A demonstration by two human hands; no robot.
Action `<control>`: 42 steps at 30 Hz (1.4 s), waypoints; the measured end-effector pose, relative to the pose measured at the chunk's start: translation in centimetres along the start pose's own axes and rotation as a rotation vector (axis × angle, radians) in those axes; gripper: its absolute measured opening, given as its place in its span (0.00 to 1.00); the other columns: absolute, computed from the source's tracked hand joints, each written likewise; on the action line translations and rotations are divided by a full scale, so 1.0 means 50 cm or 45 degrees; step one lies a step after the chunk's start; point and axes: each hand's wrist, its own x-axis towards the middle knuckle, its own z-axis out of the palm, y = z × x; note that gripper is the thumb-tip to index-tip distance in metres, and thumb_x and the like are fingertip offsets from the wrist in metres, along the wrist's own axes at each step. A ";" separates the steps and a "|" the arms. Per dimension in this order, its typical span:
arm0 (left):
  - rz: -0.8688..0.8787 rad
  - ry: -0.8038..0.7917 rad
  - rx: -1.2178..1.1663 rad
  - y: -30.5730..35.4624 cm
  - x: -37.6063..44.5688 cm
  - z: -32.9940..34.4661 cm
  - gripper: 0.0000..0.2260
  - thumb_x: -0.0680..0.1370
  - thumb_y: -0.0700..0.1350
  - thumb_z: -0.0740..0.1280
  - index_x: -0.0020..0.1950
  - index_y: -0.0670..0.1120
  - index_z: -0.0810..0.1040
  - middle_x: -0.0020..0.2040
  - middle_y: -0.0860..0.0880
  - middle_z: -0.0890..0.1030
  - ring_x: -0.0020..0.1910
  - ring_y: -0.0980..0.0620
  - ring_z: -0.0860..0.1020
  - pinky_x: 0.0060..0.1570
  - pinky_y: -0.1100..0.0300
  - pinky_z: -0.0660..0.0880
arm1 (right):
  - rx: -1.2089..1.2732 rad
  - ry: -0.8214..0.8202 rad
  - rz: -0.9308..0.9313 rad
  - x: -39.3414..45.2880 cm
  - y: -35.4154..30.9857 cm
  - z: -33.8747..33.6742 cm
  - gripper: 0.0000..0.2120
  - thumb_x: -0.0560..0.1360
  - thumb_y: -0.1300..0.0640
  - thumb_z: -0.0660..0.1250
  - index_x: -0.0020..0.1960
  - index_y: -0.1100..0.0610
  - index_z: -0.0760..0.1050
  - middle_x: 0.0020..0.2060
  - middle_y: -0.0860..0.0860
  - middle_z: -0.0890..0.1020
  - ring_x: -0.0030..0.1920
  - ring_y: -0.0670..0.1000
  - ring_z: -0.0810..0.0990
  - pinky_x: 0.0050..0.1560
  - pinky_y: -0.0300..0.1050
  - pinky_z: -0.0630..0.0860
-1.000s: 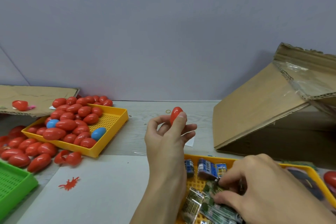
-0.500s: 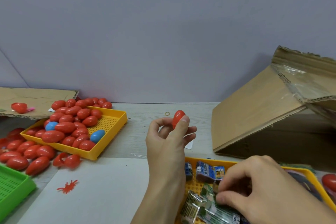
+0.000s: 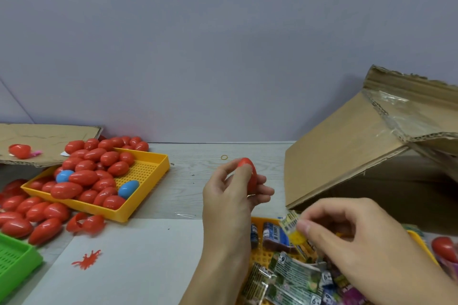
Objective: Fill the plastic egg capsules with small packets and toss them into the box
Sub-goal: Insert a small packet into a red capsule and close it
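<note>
The person's left hand (image 3: 230, 195) is raised over the pale wooden tabletop (image 3: 198, 181), thumb and fingertips pinching a red plastic egg capsule (image 3: 249, 173) that stands nearly upright between them. The right hand (image 3: 357, 242) hovers just above a yellow perforated plastic tray (image 3: 260, 255) at the lower right, its thumb and forefinger pinching a small printed foil packet (image 3: 291, 224) by one corner; the packet is blurred. More small packets (image 3: 292, 277) lie heaped in that tray beneath the hand.

To the right, behind the hands, a large brown cardboard box (image 3: 347, 156) sits with its flap sloping down towards the table. At the left, a second yellow perforated tray (image 3: 148, 181) holds a pile of red egg capsules (image 3: 84, 177) with two blue egg capsules (image 3: 128, 188) among them, and further red ones lie loose on the table beside it. An opened red capsule shell (image 3: 86, 224) rests just in front of that tray. A green perforated tray (image 3: 14, 260) occupies the lower left corner, and a flat cardboard sheet (image 3: 49, 138) lies against the wall. A small red splat-shaped toy (image 3: 86, 259) sits on a white sheet of paper (image 3: 128, 267).
</note>
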 end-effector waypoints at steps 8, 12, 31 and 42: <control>-0.103 -0.266 0.140 0.002 -0.010 0.009 0.04 0.66 0.45 0.62 0.34 0.46 0.76 0.30 0.47 0.73 0.26 0.48 0.73 0.25 0.60 0.70 | 0.288 0.278 0.123 0.016 0.018 0.019 0.12 0.75 0.45 0.66 0.37 0.46 0.82 0.27 0.48 0.83 0.23 0.40 0.75 0.25 0.29 0.67; -0.045 -0.358 0.389 0.004 -0.019 0.010 0.04 0.68 0.46 0.68 0.36 0.46 0.77 0.29 0.49 0.70 0.23 0.51 0.70 0.23 0.62 0.67 | 0.401 0.345 0.129 0.020 0.018 0.025 0.09 0.75 0.47 0.67 0.40 0.47 0.82 0.30 0.46 0.84 0.24 0.39 0.77 0.31 0.36 0.68; 0.197 -0.284 0.731 0.001 -0.026 0.014 0.05 0.75 0.47 0.73 0.40 0.57 0.83 0.30 0.59 0.78 0.29 0.60 0.76 0.31 0.67 0.73 | 0.404 0.516 -0.030 0.018 0.011 0.028 0.04 0.70 0.47 0.71 0.38 0.40 0.82 0.37 0.34 0.84 0.44 0.33 0.81 0.44 0.35 0.74; 0.433 -0.232 0.930 -0.005 -0.026 0.013 0.06 0.74 0.47 0.73 0.37 0.54 0.82 0.37 0.61 0.82 0.38 0.61 0.80 0.35 0.71 0.75 | 0.635 0.525 -0.090 0.012 -0.018 0.024 0.07 0.61 0.41 0.69 0.38 0.36 0.83 0.27 0.42 0.82 0.31 0.37 0.80 0.31 0.30 0.72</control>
